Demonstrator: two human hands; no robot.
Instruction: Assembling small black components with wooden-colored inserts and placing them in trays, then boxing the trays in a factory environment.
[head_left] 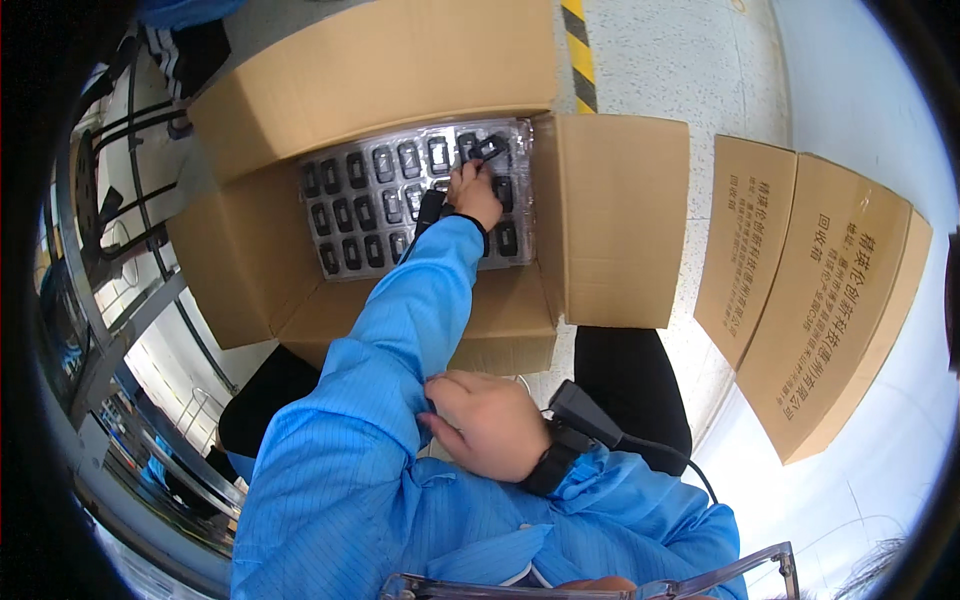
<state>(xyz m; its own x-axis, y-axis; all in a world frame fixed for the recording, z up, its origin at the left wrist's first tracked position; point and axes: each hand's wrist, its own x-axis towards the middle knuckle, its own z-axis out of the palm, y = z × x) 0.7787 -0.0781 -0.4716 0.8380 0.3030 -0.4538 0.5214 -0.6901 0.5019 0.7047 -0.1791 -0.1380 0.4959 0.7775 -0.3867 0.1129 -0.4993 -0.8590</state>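
Observation:
My left hand (476, 196) reaches into an open cardboard box (625, 220), its fingers closed at a small black rectangular part (488, 150). That part lies tilted over the far right of a clear plastic tray (517, 262), which holds rows of similar black parts (351, 254) in moulded pockets. Some pockets are hidden by the hand and wrist. A black device is strapped at the left wrist. Close to my body, my right hand (495, 428) is curled, its fingers and thumb against my left sleeve (375, 385); it seems to grip the cloth.
A second cardboard box (815, 290) with printing stands at the right by the white wall. On the left is a metal rack (130, 310) with black rails. Yellow-black tape (580, 55) marks the floor beyond the open box. A black cable (665, 455) runs from the right wrist device.

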